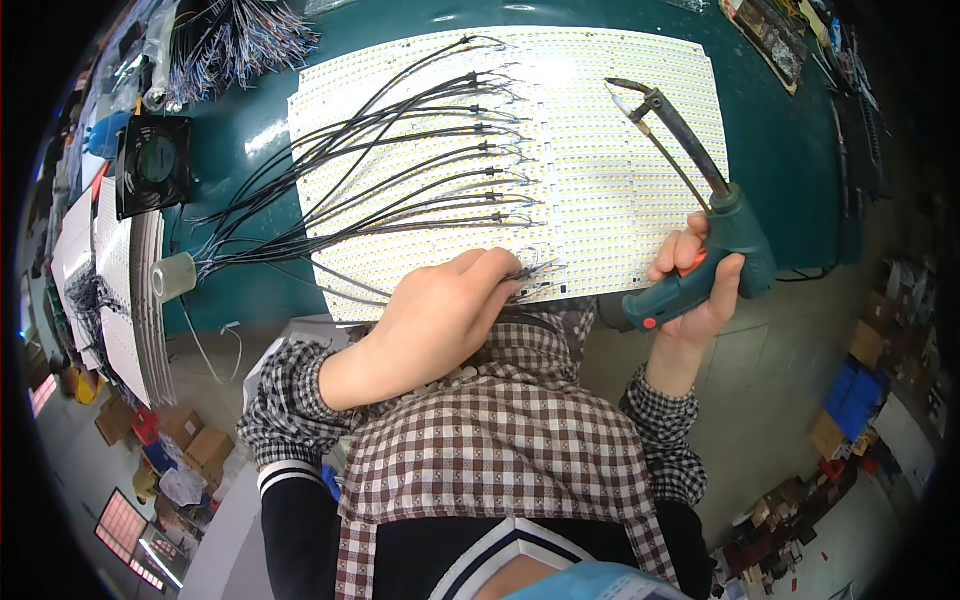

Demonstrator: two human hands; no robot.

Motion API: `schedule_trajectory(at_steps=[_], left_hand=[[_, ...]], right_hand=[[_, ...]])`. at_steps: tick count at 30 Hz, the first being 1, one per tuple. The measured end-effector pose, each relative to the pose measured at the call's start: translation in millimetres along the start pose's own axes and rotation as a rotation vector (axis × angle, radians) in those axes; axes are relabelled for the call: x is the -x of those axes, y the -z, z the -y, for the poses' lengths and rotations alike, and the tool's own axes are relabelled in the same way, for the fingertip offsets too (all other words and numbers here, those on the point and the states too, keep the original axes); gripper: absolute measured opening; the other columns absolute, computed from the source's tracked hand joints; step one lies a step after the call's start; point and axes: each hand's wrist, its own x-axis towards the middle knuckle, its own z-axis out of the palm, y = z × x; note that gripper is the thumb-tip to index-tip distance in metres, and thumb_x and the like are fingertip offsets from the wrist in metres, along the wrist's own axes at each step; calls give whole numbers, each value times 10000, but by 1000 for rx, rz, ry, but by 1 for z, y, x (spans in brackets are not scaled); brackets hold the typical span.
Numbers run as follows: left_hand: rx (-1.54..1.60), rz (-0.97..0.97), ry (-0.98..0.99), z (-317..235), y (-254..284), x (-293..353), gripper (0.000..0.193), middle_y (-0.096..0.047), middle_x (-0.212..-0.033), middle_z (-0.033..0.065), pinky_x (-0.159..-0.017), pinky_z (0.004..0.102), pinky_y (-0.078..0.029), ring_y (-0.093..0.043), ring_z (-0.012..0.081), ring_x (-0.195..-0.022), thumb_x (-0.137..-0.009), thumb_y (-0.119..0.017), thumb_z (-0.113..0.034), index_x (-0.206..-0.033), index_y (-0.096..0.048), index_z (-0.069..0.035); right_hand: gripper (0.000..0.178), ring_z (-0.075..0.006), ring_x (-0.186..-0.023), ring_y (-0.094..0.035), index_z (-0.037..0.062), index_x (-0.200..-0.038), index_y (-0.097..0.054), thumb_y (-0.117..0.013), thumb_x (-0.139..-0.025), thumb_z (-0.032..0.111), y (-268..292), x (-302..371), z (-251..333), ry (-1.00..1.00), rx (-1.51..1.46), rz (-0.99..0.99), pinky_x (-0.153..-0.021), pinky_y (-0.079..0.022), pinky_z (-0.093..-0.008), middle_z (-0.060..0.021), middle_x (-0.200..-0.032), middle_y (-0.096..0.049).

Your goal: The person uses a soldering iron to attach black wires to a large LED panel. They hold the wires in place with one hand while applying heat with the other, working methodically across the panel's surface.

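Note:
A large white LED panel point(640, 225) with rows of small yellowish chips lies in front of me. Several black cables point(390, 155) run across its left half, their thin stripped ends reaching the middle of the board in a column. At the panel's near edge my left hand point(435, 310) pinches the end of one black cable point(522, 274) between thumb and fingers. My right hand point(705, 290) grips a green soldering gun point(745, 245) by its handle, a finger near the orange trigger. The gun's tip points up and left over the panel's right half, well away from the left hand.
A white tube point(173, 277) surrounds the gathered cables at left. Beyond it are a black fan point(154, 165), a stack of panels point(148, 300) and a wire bundle point(235, 45). The table point(780, 150) is green. Cartons point(205, 450) sit on the floor.

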Motion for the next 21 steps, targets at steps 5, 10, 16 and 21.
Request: schedule_trajectory(at_steps=[5, 10, 16, 21], left_hand=[[2, -75, -64, -1, 8, -2, 226, -651, -893, 130, -675, 343, -513, -657, 285, -790, -859, -651, -39, -1080, -605, -23], [170, -27, 35, 2, 4, -20, 243, -662, -865, 107, -687, 290, -515, -659, 204, -779, -867, -664, -52, -1101, -603, -20], [375, 130, 232, 1, 15, -24, 181, -642, -815, 64, -658, 249, -493, -623, 129, -726, -874, -625, -10, -1054, -606, -13], [147, -93, 6, 1, 4, -22, 156, -596, -818, 64, -631, 267, -490, -606, 151, -717, -831, -637, 6, -984, -617, -19]], right_hand=[[609, -145, -741, -536, -19, -1228, -488, -488, -955, 526, -7, 1, 7, -51, 89, -34, -623, -501, -283, -28, -829, -535], [638, -179, -748, -599, -79, -1243, -473, -483, -963, 495, -2, 13, 14, -3, -3, -14, -617, -553, -307, -65, -826, -599], [652, -181, -747, -590, -80, -1236, -473, -516, -948, 503, 3, 28, 23, 21, 39, -41, -615, -567, -307, -71, -812, -589], [653, -180, -752, -588, -73, -1238, -471, -520, -945, 509, 5, 37, 26, 24, 59, -44, -618, -569, -310, -69, -809, -577]])
